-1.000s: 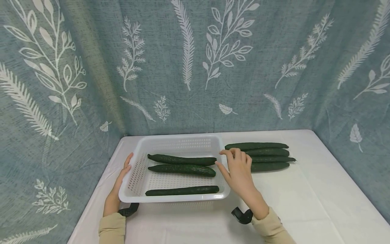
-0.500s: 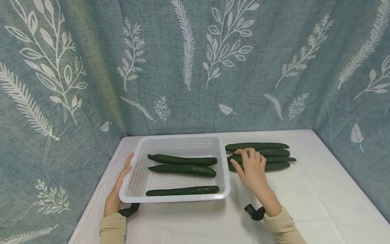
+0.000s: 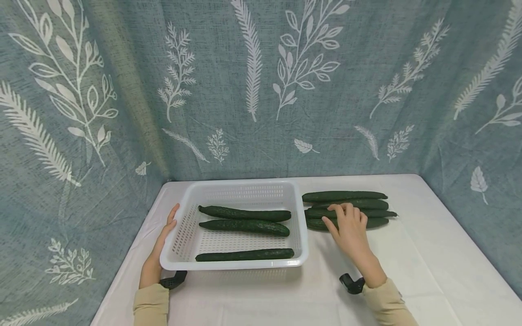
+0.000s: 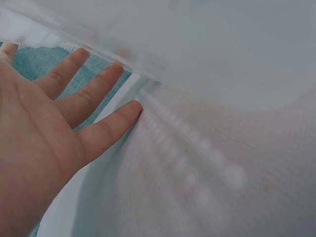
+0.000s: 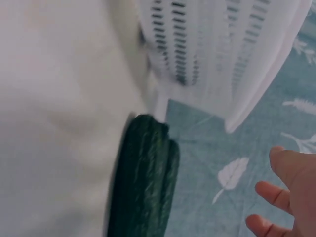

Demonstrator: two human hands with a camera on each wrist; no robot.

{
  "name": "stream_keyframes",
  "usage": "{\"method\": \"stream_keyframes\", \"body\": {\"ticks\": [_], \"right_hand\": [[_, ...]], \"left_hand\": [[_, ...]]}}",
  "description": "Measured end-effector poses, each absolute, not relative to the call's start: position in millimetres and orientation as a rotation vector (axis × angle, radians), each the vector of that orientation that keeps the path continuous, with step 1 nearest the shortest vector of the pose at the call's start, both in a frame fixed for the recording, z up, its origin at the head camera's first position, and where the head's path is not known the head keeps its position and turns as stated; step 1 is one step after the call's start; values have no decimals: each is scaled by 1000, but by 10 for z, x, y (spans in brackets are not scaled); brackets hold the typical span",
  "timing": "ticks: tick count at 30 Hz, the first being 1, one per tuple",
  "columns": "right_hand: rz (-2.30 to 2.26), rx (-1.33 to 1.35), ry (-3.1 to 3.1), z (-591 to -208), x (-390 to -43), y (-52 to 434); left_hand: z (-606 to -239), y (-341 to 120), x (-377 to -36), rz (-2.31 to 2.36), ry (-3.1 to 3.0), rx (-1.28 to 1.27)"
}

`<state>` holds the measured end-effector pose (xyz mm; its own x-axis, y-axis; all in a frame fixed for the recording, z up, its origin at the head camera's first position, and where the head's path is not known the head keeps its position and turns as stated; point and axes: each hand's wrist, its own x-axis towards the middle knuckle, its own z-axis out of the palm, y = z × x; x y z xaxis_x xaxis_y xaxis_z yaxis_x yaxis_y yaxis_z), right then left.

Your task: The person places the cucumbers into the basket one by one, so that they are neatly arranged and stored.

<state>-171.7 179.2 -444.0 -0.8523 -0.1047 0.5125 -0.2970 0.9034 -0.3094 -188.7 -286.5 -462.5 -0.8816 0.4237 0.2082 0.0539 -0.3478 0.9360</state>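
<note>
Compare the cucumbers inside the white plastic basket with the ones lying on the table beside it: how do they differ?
The three dark green cucumbers in the white perforated plastic basket lie spaced apart, like the front one; the four dark green cucumbers on the white table are packed side by side. The right hand rests on the table group; no hand touches those in the basket. All lie lengthwise, left to right.

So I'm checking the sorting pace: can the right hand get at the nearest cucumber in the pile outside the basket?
Probably yes: the right hand already lies over the pile's near cucumber, with nothing between them.
</note>
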Motion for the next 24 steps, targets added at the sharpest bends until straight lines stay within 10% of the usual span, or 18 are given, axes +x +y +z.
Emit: {"method": "stream_keyframes", "body": {"ticks": [24], "right_hand": [[524, 330, -2745, -4784, -1928, 2272]], "left_hand": [[-4661, -2906, -1937, 2310, 1739, 586]]}}
